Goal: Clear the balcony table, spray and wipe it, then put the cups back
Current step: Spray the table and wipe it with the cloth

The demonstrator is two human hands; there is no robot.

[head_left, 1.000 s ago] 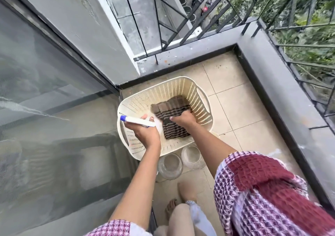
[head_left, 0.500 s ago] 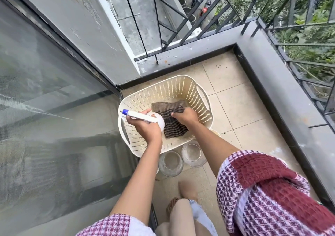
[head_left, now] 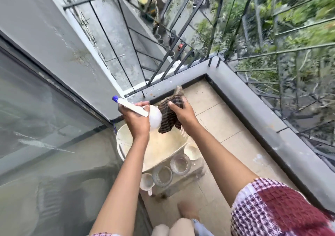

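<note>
The bottle (head_left: 155, 117) is white, with a blue nozzle (head_left: 115, 98). The cloth (head_left: 168, 116) is dark brown, crossed by paler stripes in a check. The basket (head_left: 163, 150) is cream. Two glasses (head_left: 162, 176) are clear, and two cups (head_left: 146, 181) white. The sleeve (head_left: 272, 212) has a maroon-and-white weave with solid maroon patches. The floor (head_left: 217, 116) tiles are beige, the ledge (head_left: 262, 119) grey, the railing (head_left: 90, 0) black, the leaves (head_left: 299, 9) green.

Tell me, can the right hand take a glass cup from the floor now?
Probably not at once. Nothing covers the glass cups, which stand open beside the basket, but the right hand is up above the basket and grips the cloth, so it is full.
</note>
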